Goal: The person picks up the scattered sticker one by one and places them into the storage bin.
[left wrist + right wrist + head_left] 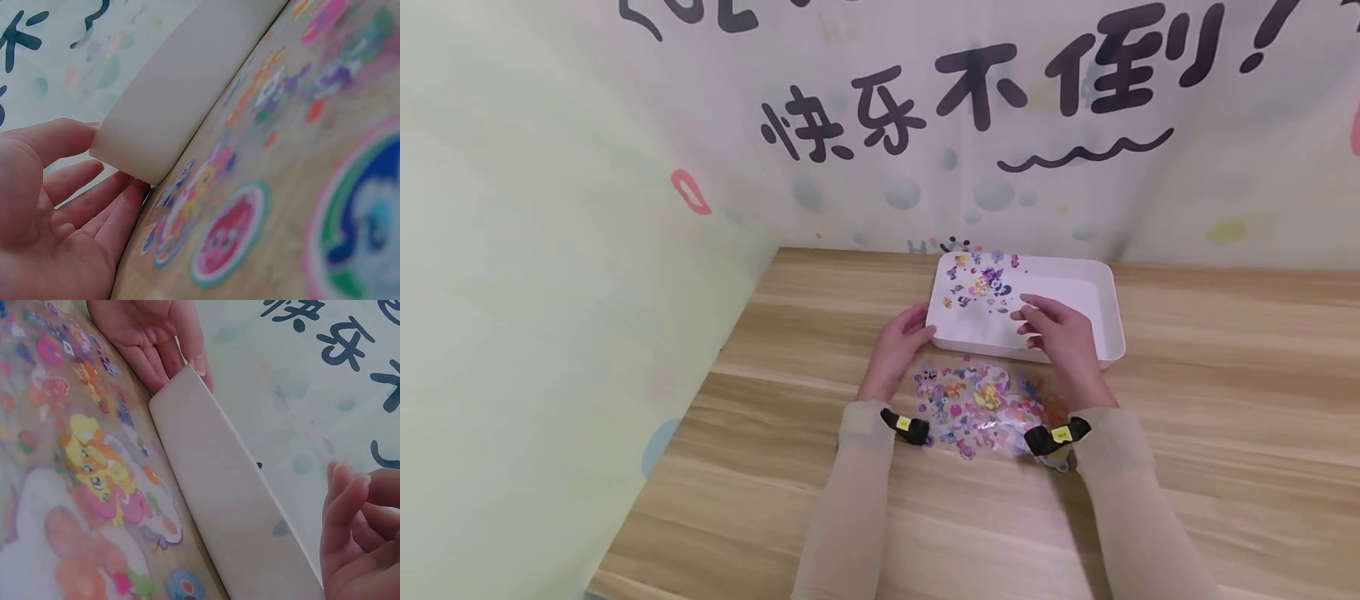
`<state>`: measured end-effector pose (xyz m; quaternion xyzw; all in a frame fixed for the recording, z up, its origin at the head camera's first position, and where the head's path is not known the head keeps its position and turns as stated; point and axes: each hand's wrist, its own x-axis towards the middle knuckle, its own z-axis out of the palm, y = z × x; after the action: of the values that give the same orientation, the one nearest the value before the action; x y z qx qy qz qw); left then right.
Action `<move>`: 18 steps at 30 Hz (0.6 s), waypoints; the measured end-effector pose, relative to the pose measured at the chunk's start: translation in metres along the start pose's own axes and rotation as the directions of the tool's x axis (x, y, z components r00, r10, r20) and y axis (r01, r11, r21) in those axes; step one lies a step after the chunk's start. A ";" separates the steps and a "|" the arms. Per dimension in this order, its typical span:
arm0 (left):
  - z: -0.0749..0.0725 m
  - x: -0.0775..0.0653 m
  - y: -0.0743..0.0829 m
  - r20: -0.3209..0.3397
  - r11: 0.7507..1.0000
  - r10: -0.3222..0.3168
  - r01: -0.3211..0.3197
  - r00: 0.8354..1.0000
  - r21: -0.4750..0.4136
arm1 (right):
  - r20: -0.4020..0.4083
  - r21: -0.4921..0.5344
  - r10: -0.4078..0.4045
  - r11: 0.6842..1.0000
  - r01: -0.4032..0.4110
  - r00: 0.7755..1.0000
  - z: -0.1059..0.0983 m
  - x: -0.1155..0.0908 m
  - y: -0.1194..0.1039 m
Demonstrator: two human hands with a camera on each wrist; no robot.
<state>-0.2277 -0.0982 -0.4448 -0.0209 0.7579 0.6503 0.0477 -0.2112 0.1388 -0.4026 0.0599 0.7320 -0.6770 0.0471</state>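
Note:
My left hand (901,342) grips the near left corner of a white tray (1108,308), thumb and fingers about its wall (169,94). Over the tray's left part is a clear sticker sheet (981,285) with small colourful cartoon figures. My right hand (1060,329) is above the tray, its fingertips pinched at the sheet's near right edge. From the right wrist view the sheet (300,419) shows only as a faint, slanted strip reaching these fingertips (340,478). In front of the tray, more clear sticker sheets (955,410) lie on the table, partly under my right wrist.
The wooden table (775,475) meets a printed cloth backdrop (887,200) with dark lettering just behind the tray. A pale cloth wall (550,333) borders the table at the left. Black straps (906,427) circle both wrists.

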 end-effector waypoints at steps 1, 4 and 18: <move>0.000 0.000 0.000 0.000 1.000 -0.002 0.002 1.000 0.000 | -0.005 0.006 0.001 1.000 -0.001 1.000 0.000 0.003 0.002; -0.001 0.001 0.000 -0.001 1.000 -0.011 0.011 1.000 -0.001 | -0.009 -0.013 -0.015 1.000 0.015 1.000 -0.001 0.015 0.014; -0.001 0.000 -0.002 0.000 1.000 0.003 -0.003 1.000 -0.008 | -0.054 -0.113 -0.115 0.988 0.108 0.992 -0.003 0.065 0.061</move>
<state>-0.2275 -0.0992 -0.4472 -0.0199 0.7553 0.6534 0.0467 -0.2664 0.1478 -0.4719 0.0365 0.7713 -0.6353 -0.0097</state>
